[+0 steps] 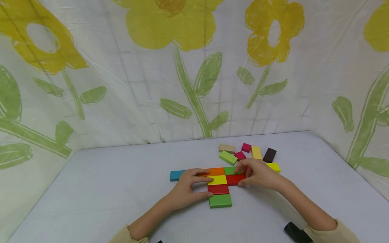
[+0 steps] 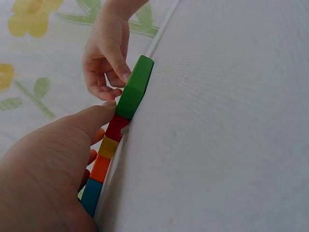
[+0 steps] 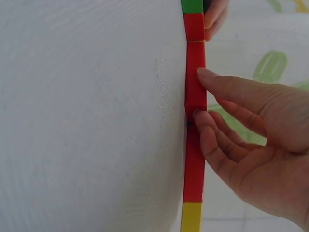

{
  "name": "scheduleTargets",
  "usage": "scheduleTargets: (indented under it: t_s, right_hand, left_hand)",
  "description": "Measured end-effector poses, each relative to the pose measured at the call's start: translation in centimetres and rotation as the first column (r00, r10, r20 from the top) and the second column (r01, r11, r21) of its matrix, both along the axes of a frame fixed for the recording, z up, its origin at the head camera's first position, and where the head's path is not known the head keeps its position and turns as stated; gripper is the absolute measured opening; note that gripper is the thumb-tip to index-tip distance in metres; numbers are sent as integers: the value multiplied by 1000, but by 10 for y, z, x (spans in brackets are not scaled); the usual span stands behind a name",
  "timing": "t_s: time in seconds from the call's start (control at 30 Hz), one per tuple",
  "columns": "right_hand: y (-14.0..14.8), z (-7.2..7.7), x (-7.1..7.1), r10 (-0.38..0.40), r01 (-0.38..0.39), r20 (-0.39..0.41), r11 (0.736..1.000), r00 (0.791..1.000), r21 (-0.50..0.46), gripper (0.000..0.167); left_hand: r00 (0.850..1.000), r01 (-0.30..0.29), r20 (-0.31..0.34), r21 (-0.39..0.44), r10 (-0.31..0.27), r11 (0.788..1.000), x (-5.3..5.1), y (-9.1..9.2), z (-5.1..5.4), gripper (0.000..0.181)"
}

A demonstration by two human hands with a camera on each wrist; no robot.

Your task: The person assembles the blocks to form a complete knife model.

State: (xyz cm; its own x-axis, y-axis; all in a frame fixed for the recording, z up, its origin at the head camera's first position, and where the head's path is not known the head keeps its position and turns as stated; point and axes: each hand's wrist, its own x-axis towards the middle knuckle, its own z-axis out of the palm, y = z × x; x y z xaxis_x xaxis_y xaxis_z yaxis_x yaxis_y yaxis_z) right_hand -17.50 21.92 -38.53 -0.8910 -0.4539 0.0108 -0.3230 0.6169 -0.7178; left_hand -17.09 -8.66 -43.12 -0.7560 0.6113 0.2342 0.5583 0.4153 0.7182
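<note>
Pinching glossy red rectangular block [image 1: 232, 180] at edges: right hand [image 1: 258, 172]. Left hand [image 1: 183, 191]: fingers spread, unclenched. Smooth white tabletop [image 1: 100, 189] stretches wide leftward.

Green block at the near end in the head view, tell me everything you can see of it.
The green block is a plain, flat, rectangular piece in one even colour, with straight edges and a smooth, slightly shiny surface that looks like painted wood or plastic. It lies flat on the white table, its far long side against a red block; the other three sides are free. The left hand has its thumb tip by the far left corner; whether they touch is unclear.
</note>
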Motion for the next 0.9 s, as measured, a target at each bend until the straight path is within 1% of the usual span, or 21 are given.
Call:
scheduleTargets:
  t_s: [0.17,0.33,0.6,0.73,0.9]
  right_hand:
    - [1,0,-1,9,-9,4,1000,1000,-5,31]
    - [5,1,-1,7,-7,7,1000,1000,-30,29]
    - [10,4,-2,-11,9,-57,999,998,-39,25]
    - [9,7,-5,-32,31,-70,999,997,-26,24]
    - [5,10,-14,-57,56,-62,998,996,-16,25]
  left_hand:
    - [1000,0,1,-3,0,1000,0,0,0,41]
    - [1000,4,9,8,-4,1000,-1,1,0,41]
    - [999,-5,43,3,5,1000,1,0,0,42]
    - [999,-7,47,-2,7,1000,0,0,0,43]
    - [999,-10,42,-5,10,1000,0,0,0,42]
